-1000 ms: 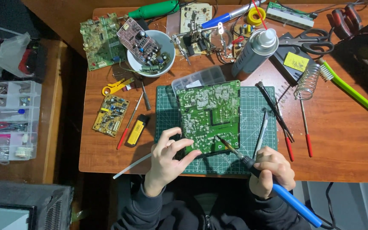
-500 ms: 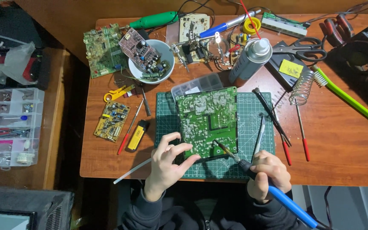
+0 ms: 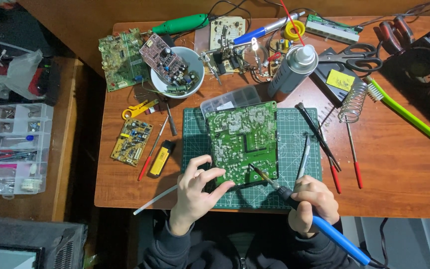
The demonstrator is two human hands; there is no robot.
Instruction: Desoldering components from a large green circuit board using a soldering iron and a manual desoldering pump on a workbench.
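Observation:
A green circuit board (image 3: 243, 140) lies solder side up on a green cutting mat (image 3: 294, 149). My left hand (image 3: 195, 192) presses on the board's near left corner, fingers bent over its edge. My right hand (image 3: 312, 201) grips a soldering iron with a blue handle (image 3: 342, 238); its metal tip (image 3: 254, 169) touches the board near the lower middle. A thin white rod (image 3: 155, 199) sticks out to the left from under my left hand.
A white bowl (image 3: 195, 79) with boards, a small yellow circuit board (image 3: 132, 141), a yellow lighter (image 3: 160, 157), a spray can (image 3: 292, 72), scissors (image 3: 352, 54), a coiled iron stand (image 3: 353, 102), screwdrivers (image 3: 332, 164) and a parts organiser box (image 3: 13, 149) surround the mat.
The view has shifted slightly. The iron's tip stays on the board and both hands hold their places.

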